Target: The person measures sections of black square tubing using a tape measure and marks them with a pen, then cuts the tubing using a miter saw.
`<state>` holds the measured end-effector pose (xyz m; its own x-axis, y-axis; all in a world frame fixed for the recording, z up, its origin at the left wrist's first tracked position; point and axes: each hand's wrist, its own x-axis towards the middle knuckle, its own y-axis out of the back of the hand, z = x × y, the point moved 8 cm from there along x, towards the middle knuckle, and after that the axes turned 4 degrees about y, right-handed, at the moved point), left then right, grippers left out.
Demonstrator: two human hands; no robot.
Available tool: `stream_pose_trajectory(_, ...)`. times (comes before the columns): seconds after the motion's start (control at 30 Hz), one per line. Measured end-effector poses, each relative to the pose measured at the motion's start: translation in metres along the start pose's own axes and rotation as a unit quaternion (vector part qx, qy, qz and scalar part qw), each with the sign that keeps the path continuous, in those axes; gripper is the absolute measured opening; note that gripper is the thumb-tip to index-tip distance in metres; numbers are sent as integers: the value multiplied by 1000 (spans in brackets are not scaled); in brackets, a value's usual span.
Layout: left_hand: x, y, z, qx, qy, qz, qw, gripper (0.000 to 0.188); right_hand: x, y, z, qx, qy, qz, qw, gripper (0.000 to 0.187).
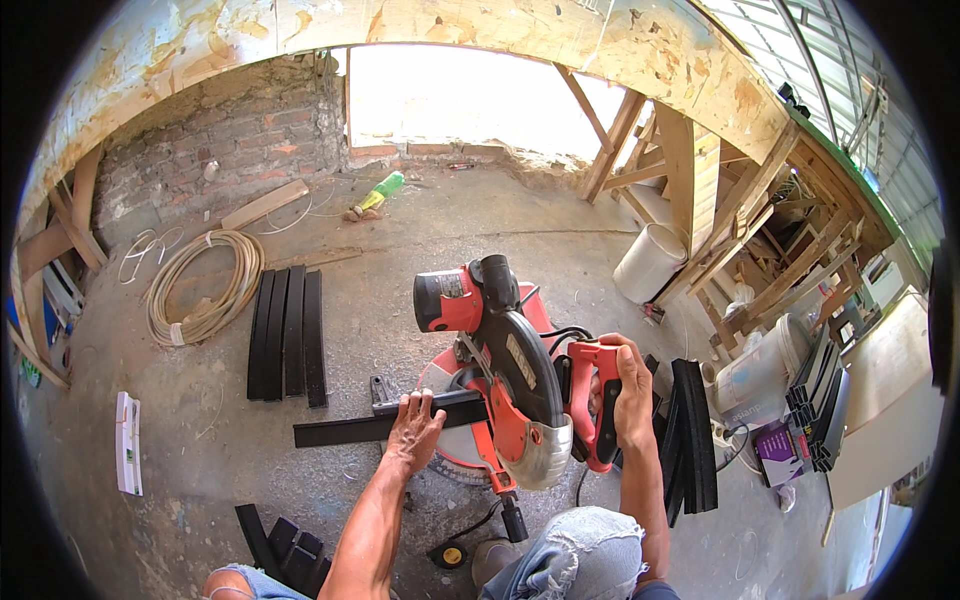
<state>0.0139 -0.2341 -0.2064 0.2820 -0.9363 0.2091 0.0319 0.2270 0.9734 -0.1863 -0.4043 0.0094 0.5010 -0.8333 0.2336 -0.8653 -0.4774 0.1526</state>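
Observation:
A red and black mitre saw (pixel 522 370) stands on the concrete floor in front of me. My right hand (pixel 631 395) is wrapped round its red handle (pixel 606 445). A black strip (pixel 340 432) lies across the saw's table along the metal fence, its left part sticking out past the base. My left hand (pixel 415 430) grips the strip, its fingers bent over the strip and fence just left of the blade guard (pixel 537 375). The strip's right end reaches the guard. Whether the blade touches it is hidden.
Long black strips (pixel 287 335) lie at the left, more strips (pixel 690 435) at the right. Short black pieces (pixel 285 550) and a tape measure (pixel 450 555) lie near my legs. Beyond are a coiled hose (pixel 205 290), a green bottle (pixel 385 187) and a white bucket (pixel 650 262). A beam (pixel 420 30) crosses overhead.

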Motion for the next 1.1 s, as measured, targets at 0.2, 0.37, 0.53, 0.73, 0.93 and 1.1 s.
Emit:
stream_pose_trajectory(0.2,0,1,0,-4,1,2,1000,27,-2,1,0,3,4,-1,1000,55)
stream_pose_trajectory(0.37,0,1,0,-12,3,1,1000,27,-2,1,3,10,9,-4,1000,55)
stream_pose_trajectory(0.53,1,3,0,-9,2,2,1000,26,-2,2,4,17,7,-1,1000,54)
stream_pose_trajectory(0.73,1,1,0,-4,0,-1,1000,27,-3,2,4,11,6,0,1000,53)
stream_pose_trajectory(0.93,-1,3,1,-3,2,-1,1000,26,-4,2,4,19,9,0,1000,52)
stream_pose_trajectory(1.1,-1,-3,-2,-35,7,-10,999,32,-4,2,4,20,10,-1,1000,52)
